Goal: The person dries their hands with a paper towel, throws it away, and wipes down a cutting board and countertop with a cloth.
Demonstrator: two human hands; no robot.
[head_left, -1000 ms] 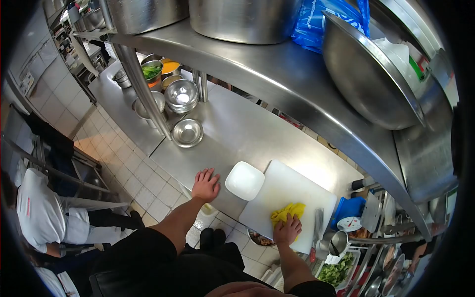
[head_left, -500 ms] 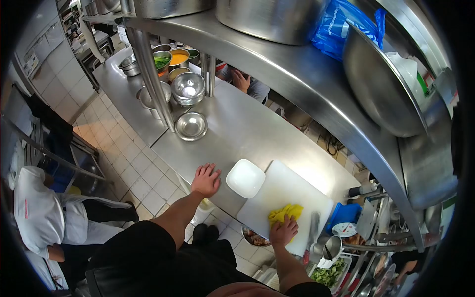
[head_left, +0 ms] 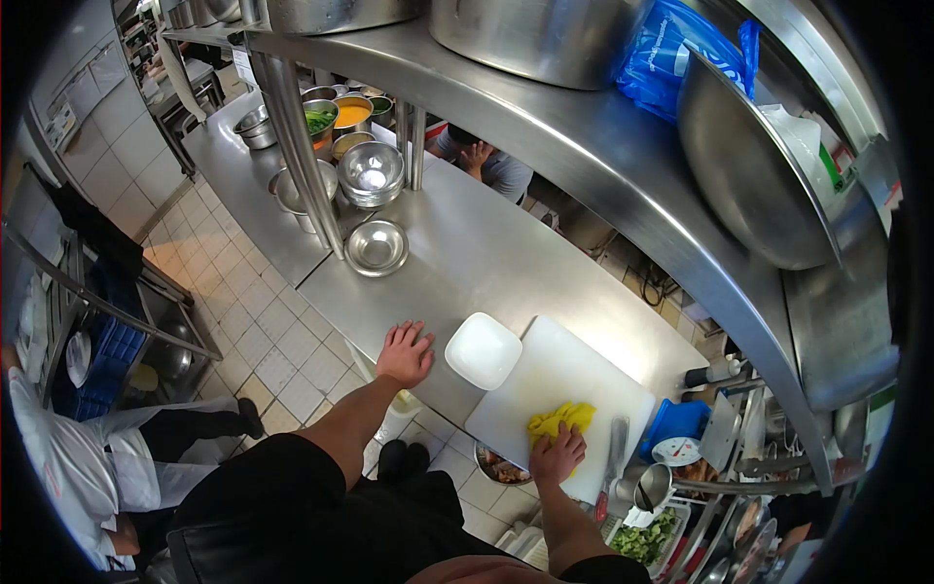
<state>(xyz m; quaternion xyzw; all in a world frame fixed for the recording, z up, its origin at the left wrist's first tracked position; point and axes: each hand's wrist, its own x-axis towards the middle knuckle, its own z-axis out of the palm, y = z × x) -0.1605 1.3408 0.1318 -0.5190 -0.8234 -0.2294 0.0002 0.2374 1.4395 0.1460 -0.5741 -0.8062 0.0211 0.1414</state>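
My left hand lies flat on the steel counter near its front edge, fingers spread, holding nothing. Just right of it is a white square bowl, touching or overlapping the corner of a white cutting board. On the board, my right hand grips the near side of a crumpled yellow cloth; its fingertips are partly hidden. A knife with a red handle lies along the board's right side.
Steel bowls stand at the left by the shelf posts. A steel shelf overhead carries pots and a large tilted bowl. Right of the board are a blue scale and a tray of greens. A co-worker stands behind left.
The co-worker at the left has shifted toward the lower left, uncovering more of a blue crate. Both my hands, the cloth and the bowl stay in place.
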